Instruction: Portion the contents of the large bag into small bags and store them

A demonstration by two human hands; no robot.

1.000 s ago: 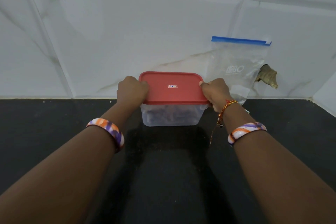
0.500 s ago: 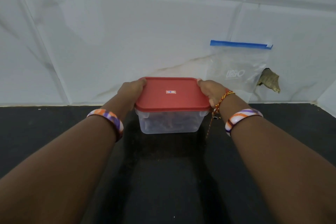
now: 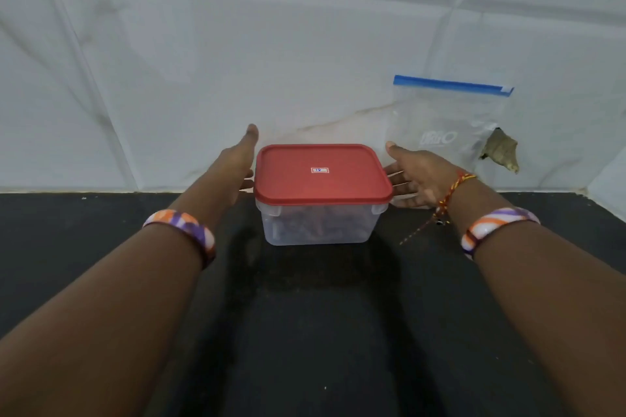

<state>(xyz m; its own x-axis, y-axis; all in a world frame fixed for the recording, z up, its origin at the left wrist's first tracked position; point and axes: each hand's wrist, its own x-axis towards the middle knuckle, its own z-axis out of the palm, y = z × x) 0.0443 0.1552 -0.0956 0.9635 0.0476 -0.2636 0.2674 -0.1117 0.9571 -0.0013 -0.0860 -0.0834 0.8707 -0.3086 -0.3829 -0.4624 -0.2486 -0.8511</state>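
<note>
A clear plastic container point(image 3: 318, 225) with a red lid point(image 3: 321, 174) stands on the black counter point(image 3: 305, 332) near the wall, with dark contents dimly visible inside. My left hand point(image 3: 238, 167) is open beside its left side, fingers straight, thumb up. My right hand point(image 3: 418, 179) is open beside its right side, palm facing the container, fingertips close to the lid's edge. Neither hand grips it. A large clear zip bag point(image 3: 447, 122) with a blue seal leans upright against the wall behind my right hand and looks empty.
White marble-look wall tiles point(image 3: 237, 61) rise right behind the container. A hole or chipped patch point(image 3: 501, 152) in the wall shows beside the bag. The counter meets a side wall at the far right.
Both hands gripped the container by its lid and drew it a little toward me; now they have let go and opened out to either side. The container stands on the counter.
</note>
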